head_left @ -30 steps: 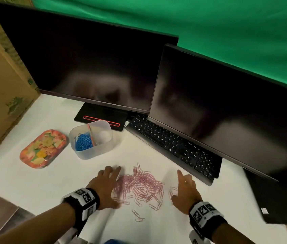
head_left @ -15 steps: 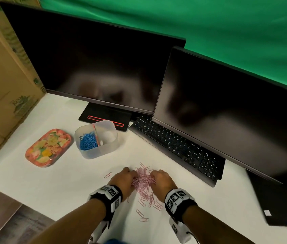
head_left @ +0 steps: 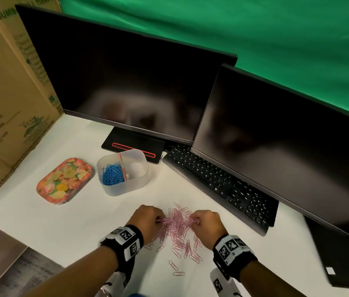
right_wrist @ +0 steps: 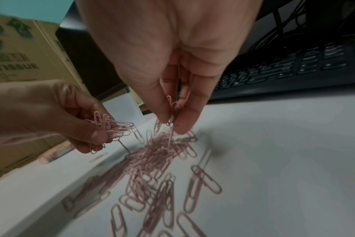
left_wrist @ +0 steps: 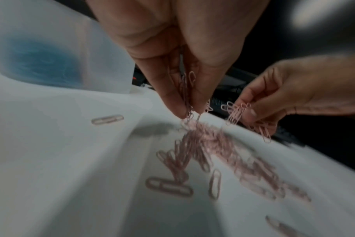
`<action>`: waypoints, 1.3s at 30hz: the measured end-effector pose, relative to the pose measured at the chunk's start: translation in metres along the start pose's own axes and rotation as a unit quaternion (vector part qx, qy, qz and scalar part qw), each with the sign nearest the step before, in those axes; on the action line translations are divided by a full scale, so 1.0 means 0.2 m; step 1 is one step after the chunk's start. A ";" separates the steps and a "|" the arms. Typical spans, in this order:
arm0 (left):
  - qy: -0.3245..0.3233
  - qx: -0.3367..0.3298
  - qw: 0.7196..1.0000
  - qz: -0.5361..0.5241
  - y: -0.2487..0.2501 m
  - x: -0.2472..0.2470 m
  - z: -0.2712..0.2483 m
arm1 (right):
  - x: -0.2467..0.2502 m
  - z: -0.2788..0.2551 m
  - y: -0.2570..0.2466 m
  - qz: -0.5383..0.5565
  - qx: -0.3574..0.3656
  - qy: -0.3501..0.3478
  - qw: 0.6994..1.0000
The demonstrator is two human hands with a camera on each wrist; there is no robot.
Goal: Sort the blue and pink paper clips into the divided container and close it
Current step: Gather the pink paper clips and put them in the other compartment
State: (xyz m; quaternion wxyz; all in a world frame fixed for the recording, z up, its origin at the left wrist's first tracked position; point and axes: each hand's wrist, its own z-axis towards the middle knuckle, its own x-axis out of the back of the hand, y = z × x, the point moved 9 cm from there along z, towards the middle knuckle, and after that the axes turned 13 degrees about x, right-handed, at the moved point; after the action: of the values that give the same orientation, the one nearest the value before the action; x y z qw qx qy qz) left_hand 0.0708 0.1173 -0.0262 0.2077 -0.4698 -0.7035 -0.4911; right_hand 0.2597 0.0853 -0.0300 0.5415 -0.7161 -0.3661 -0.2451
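Observation:
A heap of pink paper clips [head_left: 176, 229] lies on the white desk between my two hands. My left hand [head_left: 148, 219] pinches a bunch of pink clips [left_wrist: 187, 102] just above the heap. My right hand [head_left: 206, 222] pinches another bunch of pink clips [right_wrist: 170, 115] on the heap's other side. The clear divided container [head_left: 134, 185] stands behind and to the left, uncovered. Blue paper clips [head_left: 112, 174] fill its left compartment; the right compartment looks empty. Its flowered lid [head_left: 64, 181] lies flat to the left of it.
Two dark monitors [head_left: 126, 82] and a black keyboard [head_left: 218, 185] stand behind and to the right of the heap. Cardboard boxes [head_left: 4, 93] wall the left side. Loose pink clips [head_left: 175, 269] lie scattered toward the desk's front edge.
Both hands swept inward from flat on the desk, raked the spread clips into a heap, and now each pinches a bunch lifted slightly off the surface.

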 end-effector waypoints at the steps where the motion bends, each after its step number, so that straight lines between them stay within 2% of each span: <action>1: 0.009 -0.005 1.000 -0.014 -0.01 0.04 -0.01 | 0.01 0.00 -0.01 0.006 0.003 0.002 1.000; 7: 0.054 0.003 0.996 -0.077 -0.04 0.34 -0.05 | 0.04 0.03 -0.14 0.056 0.033 0.011 0.998; 11: 0.095 0.038 0.989 -0.104 -0.08 0.60 0.04 | 0.07 0.09 -0.30 0.101 0.053 0.021 0.993; 14: 0.143 0.074 0.983 -0.084 -0.11 0.76 0.16 | 0.10 0.16 -0.43 0.127 0.067 0.026 0.989; 16: 0.146 0.096 0.984 -0.043 -0.11 0.80 0.25 | 0.11 0.22 -0.53 0.146 0.071 0.018 0.987; 19: 0.129 0.125 0.984 -0.020 -0.13 0.78 0.33 | 0.13 0.34 -0.68 0.142 0.085 0.015 0.986; 23: 0.123 0.152 0.977 -0.089 -0.21 0.76 0.33 | 0.13 0.52 -0.84 0.097 0.112 0.023 0.989; 27: 0.170 0.136 0.962 -0.163 -0.29 0.84 0.21 | 0.08 0.67 -0.95 0.066 0.122 0.028 0.990; 29: 0.172 0.121 0.962 -0.177 -0.33 0.82 0.13 | 0.05 0.71 -0.98 0.051 0.121 0.028 0.991; 33: 0.127 0.121 0.980 -0.097 -0.41 0.61 0.01 | 0.00 0.76 -0.99 0.014 0.117 0.016 0.993; 39: 0.019 0.136 0.990 -0.012 -0.47 0.29 0.04 | 0.05 0.75 -0.92 0.039 0.106 0.040 0.993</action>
State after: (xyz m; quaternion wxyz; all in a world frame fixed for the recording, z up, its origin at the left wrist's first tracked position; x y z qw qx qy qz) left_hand -0.0360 0.1432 -0.0315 0.2775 -0.4195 -0.7653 -0.4017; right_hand 0.1150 0.2573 0.0434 0.6376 -0.6584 -0.3395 -0.2117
